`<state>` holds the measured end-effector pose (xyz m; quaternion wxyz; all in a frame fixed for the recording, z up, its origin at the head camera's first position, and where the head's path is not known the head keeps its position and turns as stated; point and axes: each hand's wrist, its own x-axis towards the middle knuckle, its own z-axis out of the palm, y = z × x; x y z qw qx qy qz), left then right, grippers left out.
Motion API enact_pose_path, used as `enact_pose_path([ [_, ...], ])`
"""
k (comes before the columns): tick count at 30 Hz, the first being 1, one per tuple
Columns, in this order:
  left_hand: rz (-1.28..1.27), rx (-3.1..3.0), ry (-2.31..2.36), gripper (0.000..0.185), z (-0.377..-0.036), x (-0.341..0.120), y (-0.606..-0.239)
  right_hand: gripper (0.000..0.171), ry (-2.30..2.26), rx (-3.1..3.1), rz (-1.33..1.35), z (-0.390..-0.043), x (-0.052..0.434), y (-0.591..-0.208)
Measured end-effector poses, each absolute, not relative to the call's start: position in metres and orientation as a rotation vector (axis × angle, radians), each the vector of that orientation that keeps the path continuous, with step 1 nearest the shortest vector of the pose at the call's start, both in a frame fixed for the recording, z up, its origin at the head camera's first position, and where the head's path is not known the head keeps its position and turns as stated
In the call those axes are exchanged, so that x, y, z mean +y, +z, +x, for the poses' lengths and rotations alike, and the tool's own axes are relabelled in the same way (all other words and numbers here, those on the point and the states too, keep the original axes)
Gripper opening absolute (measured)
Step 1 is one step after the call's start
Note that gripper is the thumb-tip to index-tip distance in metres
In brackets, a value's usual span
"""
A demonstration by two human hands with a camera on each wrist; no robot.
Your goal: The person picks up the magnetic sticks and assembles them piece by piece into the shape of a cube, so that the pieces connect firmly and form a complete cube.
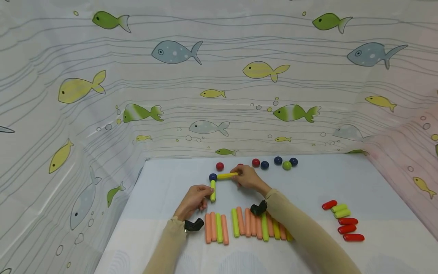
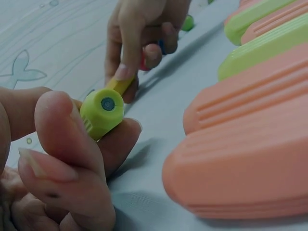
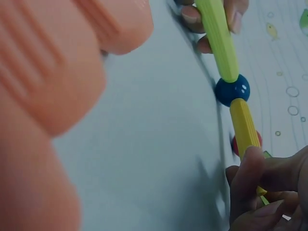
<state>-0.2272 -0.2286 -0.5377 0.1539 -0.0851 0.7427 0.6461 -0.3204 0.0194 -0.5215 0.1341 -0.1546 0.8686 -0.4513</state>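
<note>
Fish-print curtain (image 1: 102, 87) hangs behind and to both sides of the pale tabletop (image 1: 308, 190).

Left hand (image 1: 193, 199) lies near the tabletop's middle, fingers (image 2: 72, 139) curled round the near end of a lime-green stick (image 1: 213, 190); the left wrist view shows thumb and fingertips pinching that end, its round end cap facing the camera; stick lies flat, pointing away from the person.

At the stick's far end sits a dark blue ball (image 1: 213, 177), touching it; a yellow stick (image 1: 227, 176) runs rightward from the same ball, so the two sticks form a corner; the right wrist view shows green stick, ball and yellow stick joined in one line of contact.

Right hand (image 1: 248, 178) holds the yellow stick's right end, fingers (image 3: 255, 178) curled over and pinching it; a red ball (image 3: 235, 143) shows just beside these fingers, partly hidden.

Nearer the person, a row of long orange and lime-green sticks (image 1: 246, 226) lies side by side, partly under the right forearm.

Along the far edge, loose balls: one red (image 1: 220, 166), another red (image 1: 255, 162), dark blue (image 1: 264, 165), dark blue (image 1: 278, 160), green (image 1: 286, 165), dark blue (image 1: 293, 161).

Far right, well apart from the hands, a cluster of short pieces: red ones (image 1: 347, 228) and two lime-green ones (image 1: 340, 210).
</note>
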Motion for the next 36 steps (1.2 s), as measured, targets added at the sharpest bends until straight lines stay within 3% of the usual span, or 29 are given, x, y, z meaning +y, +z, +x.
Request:
enact_pose_path([
  [24, -0.138, 2.794, 1.375, 0.026, -0.238, -0.227, -0.528, 0.015, -1.362, 2.603, -0.375, -0.322, 0.009, -0.521],
  [31, 0.034, 3.029, 1.206, 0.045, -0.26, -0.225, -0.531, 0.013, -1.424, 2.604, -0.368, -0.324, 0.021, -0.519],
  [36, 0.132, 3.01, 1.135, 0.046, -0.27, -0.228, -0.533, 0.017, -1.479, 2.651, -0.289, -0.331, 0.038, -0.515],
])
